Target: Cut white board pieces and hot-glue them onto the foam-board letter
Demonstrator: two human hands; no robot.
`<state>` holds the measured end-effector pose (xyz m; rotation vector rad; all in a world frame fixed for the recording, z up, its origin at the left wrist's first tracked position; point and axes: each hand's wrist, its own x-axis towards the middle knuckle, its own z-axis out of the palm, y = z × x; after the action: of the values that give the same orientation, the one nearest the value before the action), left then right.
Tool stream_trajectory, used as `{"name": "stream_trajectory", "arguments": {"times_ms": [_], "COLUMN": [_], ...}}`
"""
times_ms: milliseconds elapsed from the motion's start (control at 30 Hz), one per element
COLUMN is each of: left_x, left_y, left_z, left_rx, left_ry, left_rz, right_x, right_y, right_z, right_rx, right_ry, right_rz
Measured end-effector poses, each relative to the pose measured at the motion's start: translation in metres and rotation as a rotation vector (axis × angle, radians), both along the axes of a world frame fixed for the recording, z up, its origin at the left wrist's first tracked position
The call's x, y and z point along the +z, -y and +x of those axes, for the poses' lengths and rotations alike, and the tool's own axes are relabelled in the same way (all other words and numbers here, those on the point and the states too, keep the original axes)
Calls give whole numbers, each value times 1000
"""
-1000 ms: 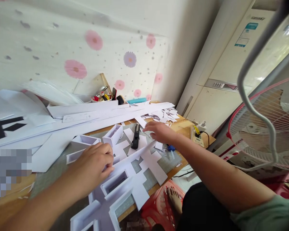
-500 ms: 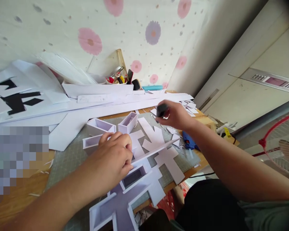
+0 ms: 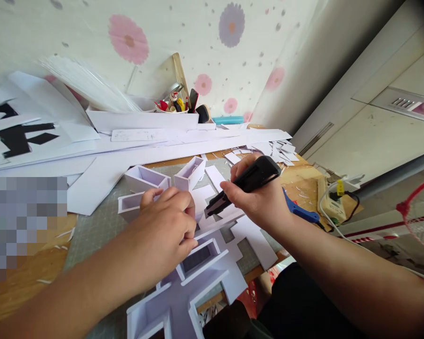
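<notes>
Black cutter (image 3: 249, 178) in right-hand fingers (image 3: 235, 194)

A wooden table (image 3: 38, 268) carries a gray mat (image 3: 92, 235) and white scraps (image 3: 285, 151).

Head-worn view, facing forward and down, close over the table (image 3: 49, 254)

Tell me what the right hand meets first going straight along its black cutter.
Likely the left hand's fingers: the black cutter in the right hand points down-left at them. Depth is unclear; the white pieces beneath the tip could come first.
</notes>
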<state>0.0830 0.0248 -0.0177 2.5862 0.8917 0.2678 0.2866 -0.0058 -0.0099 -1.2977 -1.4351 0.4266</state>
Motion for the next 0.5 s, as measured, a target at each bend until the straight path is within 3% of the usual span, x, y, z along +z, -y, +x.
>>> {"name": "stream_trajectory", "arguments": {"times_ms": [200, 500], "left_x": [-5, -1], "left_y": [1, 1], "left_z": [-2, 1], "left_rx": [-8, 2], "left_ry": [46, -23], "left_rz": [31, 14], "right_x": [-5, -13], "right_y": [2, 1], "right_z": [-6, -11], "right_rx": [-9, -32], "right_ry": [60, 135], "right_rz": [-4, -106]}}
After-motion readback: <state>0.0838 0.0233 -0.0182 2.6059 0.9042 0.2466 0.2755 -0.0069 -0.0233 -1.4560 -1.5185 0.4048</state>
